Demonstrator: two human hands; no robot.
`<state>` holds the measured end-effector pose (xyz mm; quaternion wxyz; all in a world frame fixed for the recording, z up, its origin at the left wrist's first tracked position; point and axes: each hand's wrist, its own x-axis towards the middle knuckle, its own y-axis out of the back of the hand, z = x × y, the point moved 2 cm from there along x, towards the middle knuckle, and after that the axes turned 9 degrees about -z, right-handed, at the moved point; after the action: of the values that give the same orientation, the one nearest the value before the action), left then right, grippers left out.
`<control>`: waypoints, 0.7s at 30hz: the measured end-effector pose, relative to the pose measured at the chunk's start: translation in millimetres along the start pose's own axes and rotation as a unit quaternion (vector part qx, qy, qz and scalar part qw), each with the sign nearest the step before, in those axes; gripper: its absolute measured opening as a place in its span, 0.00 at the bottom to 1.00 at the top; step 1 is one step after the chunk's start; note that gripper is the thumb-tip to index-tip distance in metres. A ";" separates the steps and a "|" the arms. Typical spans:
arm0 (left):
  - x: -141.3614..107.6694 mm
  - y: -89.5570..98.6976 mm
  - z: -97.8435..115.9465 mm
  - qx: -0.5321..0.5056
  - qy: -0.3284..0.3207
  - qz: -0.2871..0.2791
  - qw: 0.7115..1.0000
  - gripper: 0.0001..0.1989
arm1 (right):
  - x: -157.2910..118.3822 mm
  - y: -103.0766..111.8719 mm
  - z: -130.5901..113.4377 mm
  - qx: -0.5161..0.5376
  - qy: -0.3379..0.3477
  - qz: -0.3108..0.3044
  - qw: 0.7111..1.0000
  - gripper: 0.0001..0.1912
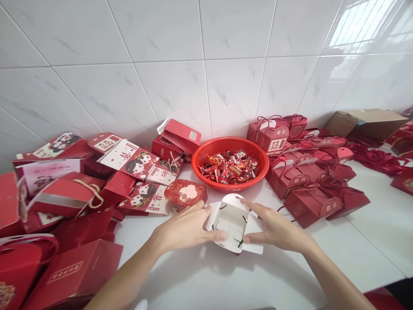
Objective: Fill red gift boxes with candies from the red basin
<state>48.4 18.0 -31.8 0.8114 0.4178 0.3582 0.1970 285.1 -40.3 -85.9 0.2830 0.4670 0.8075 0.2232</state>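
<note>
An open gift box [230,226], white inside, stands in front of me with its flaps spread outward. Dark slits show near the corners of its inner walls. My left hand [187,227] grips its left side, with the thumb over the near edge. On the right, my right hand [275,226] is closed round a side flap, with one finger at the rounded far flap. Just beyond the box sits a red plastic basket [230,187] of wrapped candies [232,167]. A red patterned box [187,192] lies close to my left hand.
Red boxes and printed cartons [137,161] are heaped on the left. Closed red boxes with cord handles [311,206] stand in rows on the right. Farther right are a brown cardboard box [371,122] and red ribbons [376,159]. A tiled wall [167,82] rises behind.
</note>
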 end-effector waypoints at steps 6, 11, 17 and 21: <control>8.6 -12.3 1.2 -0.042 -0.026 -0.014 0.999 0.41 | 3.0 -0.4 7.0 0.002 -0.004 0.034 0.999 0.51; 19.3 -13.9 3.8 -0.024 0.034 0.036 0.998 0.47 | 2.0 17.4 6.3 -0.073 -0.028 0.086 0.993 0.45; 11.4 7.7 1.0 0.017 -0.026 0.067 0.997 0.39 | 8.1 67.8 -13.5 -0.095 0.037 0.182 0.978 0.23; 14.3 40.3 -2.0 0.013 -0.044 0.165 0.985 0.28 | 41.4 98.8 -21.0 -0.067 0.093 0.230 0.966 0.16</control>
<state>55.6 51.1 -5.6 0.7773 0.4903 0.2506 0.3044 316.5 40.0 -18.9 0.1784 0.5977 0.6842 0.3779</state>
